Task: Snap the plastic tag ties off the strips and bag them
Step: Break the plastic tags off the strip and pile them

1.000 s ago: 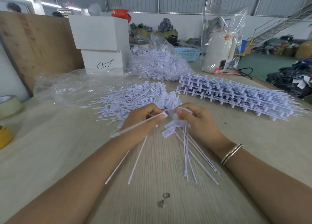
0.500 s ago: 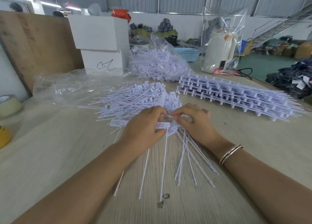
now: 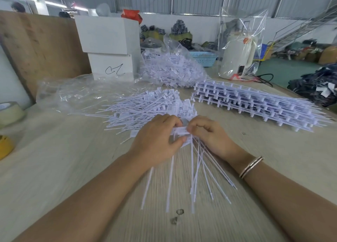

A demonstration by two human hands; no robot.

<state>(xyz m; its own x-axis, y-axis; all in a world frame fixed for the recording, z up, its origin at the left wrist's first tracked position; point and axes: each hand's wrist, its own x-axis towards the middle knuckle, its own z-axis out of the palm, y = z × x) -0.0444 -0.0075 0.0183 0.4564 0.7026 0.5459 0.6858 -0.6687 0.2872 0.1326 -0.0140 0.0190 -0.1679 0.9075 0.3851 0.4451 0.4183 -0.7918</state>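
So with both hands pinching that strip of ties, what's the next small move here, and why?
Probably a short twist by the left hand against the right hand to snap the next tie free. Both pinch the strip of ties at its heads, the tails fan toward the person, and the loose pile lies just beyond to take it.

Single head-worn wide view, forward and down over the table (image 3: 54, 169) (hands close, warehouse far behind).
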